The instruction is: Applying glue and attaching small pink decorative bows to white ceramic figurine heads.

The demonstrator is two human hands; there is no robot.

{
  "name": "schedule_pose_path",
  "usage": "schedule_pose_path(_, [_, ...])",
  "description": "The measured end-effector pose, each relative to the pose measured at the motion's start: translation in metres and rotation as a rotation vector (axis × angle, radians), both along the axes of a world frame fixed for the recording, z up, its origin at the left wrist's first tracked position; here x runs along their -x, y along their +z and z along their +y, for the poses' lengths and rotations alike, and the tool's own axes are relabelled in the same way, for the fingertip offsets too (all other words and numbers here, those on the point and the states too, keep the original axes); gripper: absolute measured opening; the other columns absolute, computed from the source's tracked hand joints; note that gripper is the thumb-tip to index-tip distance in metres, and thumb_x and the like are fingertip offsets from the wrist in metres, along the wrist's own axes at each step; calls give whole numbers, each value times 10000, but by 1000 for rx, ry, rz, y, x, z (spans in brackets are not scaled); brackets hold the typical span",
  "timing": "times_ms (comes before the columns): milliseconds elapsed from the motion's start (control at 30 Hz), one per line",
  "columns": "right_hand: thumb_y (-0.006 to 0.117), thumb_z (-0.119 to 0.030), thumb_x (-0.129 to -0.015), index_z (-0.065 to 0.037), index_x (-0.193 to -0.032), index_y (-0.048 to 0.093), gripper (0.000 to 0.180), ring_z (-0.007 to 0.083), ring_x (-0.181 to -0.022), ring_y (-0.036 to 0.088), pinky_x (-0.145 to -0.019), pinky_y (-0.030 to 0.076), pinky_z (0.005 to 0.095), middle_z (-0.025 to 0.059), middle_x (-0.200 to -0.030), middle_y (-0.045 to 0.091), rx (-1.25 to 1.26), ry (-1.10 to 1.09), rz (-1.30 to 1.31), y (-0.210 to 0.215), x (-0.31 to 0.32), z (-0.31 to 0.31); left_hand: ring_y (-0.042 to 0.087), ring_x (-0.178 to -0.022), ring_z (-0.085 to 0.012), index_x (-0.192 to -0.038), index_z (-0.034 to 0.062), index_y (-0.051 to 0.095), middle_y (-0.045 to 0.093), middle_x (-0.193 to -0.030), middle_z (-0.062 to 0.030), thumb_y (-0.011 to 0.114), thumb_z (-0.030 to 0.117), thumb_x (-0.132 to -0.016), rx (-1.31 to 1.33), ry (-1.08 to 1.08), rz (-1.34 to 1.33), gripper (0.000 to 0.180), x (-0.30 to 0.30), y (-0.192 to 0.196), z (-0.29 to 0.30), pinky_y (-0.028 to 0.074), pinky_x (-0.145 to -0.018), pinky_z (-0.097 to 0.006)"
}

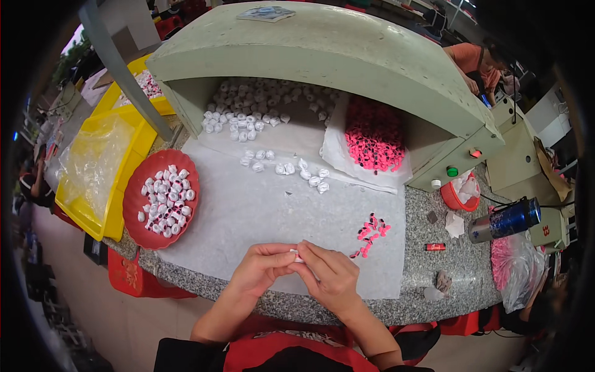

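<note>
My left hand (261, 268) and my right hand (328, 276) meet over the front edge of the worktable. Between their fingertips they pinch a small white piece (297, 254), mostly hidden by the fingers. Just right of my hands lies a scatter of small pink-and-black pieces (367, 237) on the white sheet (229, 204). A red scalloped bowl (137, 214) to the left holds many small white rounded pieces with dark pink parts. Farther off, loose white rounded pieces (258, 155) sit on the sheet.
A pale green hood (310, 53) arches over more white pieces and a heap of pink-and-black pieces (372, 139). Yellow trays (133, 146) stand at the left. On the right are a red basket (457, 201), a blue tumbler (511, 218) and a small red tube (435, 247). Another person (474, 62) sits behind.
</note>
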State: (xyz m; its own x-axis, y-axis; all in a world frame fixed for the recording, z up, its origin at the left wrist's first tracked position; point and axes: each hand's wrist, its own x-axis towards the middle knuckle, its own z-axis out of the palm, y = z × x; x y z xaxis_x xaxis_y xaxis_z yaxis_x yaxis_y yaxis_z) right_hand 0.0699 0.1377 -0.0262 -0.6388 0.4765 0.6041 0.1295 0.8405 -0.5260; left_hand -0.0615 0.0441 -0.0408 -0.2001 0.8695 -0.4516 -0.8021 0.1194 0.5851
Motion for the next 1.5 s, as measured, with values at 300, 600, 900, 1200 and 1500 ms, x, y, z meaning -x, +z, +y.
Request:
schedule_pose_path(300, [662,-115,-753,-3,-1007,579,290,173,-706,595,-594,489,274,109,-851,598,377,-723,99,-43,-76,87,560,-768,-120,-1040,-58,584,631,-884,-96,592,56,-814,541,798,1748,254,161,-20,-96,451,-697,-245])
schedule_pose_path(600, [613,-66,-775,2,-1034,542,277,223,-884,535,-725,430,298,111,-960,552,28,-864,-124,-8,-151,122,515,-975,-313,-1091,68,596,513,-1082,-202,561,148,-821,1042,508,2323,283,168,-41,-84,421,-815,-374])
schedule_pose_path(900, [665,-124,-759,26,-1174,426,502,193,-970,486,-766,404,306,138,-1145,469,86,-1362,208,-48,-219,46,562,-740,-262,-964,63,625,559,-908,-111,645,75,-719,-64,87,2041,246,39,-21,145,471,-623,-344])
schedule_pose_path(1200, [703,-83,-675,13,-898,600,264,145,-725,541,-647,436,272,63,-825,556,455,-1130,124,-81,-242,63,568,-705,-232,-916,64,609,541,-955,-85,665,66,-682,-56,112,2185,241,35,-54,121,486,-588,-318])
schedule_pose_path(1500, [633,-1,-759,3,-1019,507,289,112,-800,569,-637,481,212,78,-942,585,906,-313,354,-17,-122,71,616,-745,-191,-1096,-25,519,588,-982,-116,565,-36,-782,-154,113,115,317,-14,3,58,508,-605,-274])
